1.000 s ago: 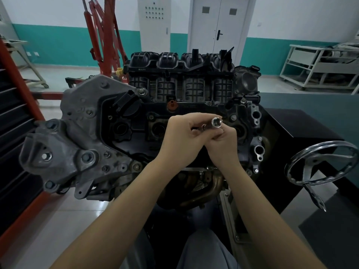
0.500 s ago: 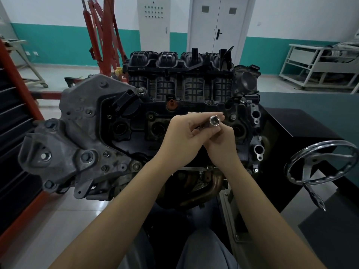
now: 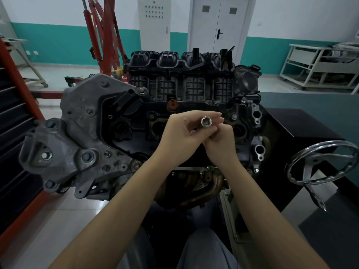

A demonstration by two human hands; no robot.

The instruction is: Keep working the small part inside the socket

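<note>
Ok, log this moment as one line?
left hand: pinches socket | right hand: grips socket below | over engine

Your socket (image 3: 206,121) is polished metal, bright and smooth. Behind it the engine (image 3: 136,133) shows rough, dull cast metal on its bracket (image 3: 77,136) and matt black ribbed plastic on its manifold (image 3: 180,74). The handwheel (image 3: 321,164) gleams like chrome

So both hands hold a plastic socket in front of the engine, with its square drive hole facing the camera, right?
Not quite. The socket is shiny metal, not plastic. The head view shows the left hand and right hand holding it together in front of the engine, square drive hole facing the camera.
</note>
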